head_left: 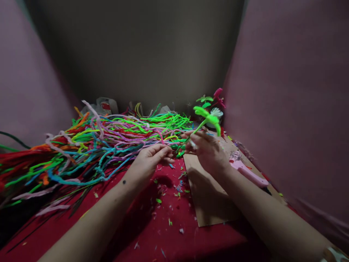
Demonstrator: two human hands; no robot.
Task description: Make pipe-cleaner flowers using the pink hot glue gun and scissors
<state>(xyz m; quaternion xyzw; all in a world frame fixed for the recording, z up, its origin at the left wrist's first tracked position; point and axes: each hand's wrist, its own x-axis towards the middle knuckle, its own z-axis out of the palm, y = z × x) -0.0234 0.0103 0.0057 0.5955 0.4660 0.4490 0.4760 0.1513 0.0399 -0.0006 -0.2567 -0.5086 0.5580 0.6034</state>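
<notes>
A bright green pipe-cleaner flower (207, 118) on a thin green stem leans up and to the right. My right hand (208, 151) has its fingers wrapped round that stem, a little blurred. My left hand (154, 160) is just left of it, thumb and fingers pinched together near the stem's lower end. What sits between the left fingertips is too small to make out. A large heap of colored pipe cleaners (109, 145) lies behind and to the left of my left hand.
A cardboard sheet (203, 196) lies under my right forearm on the red cloth (169, 236), among scraps. A pink-handled tool (249, 173) is right of my right hand. Finished-looking pink and green flowers (218, 97) stand behind. Pink fabric walls flank both sides.
</notes>
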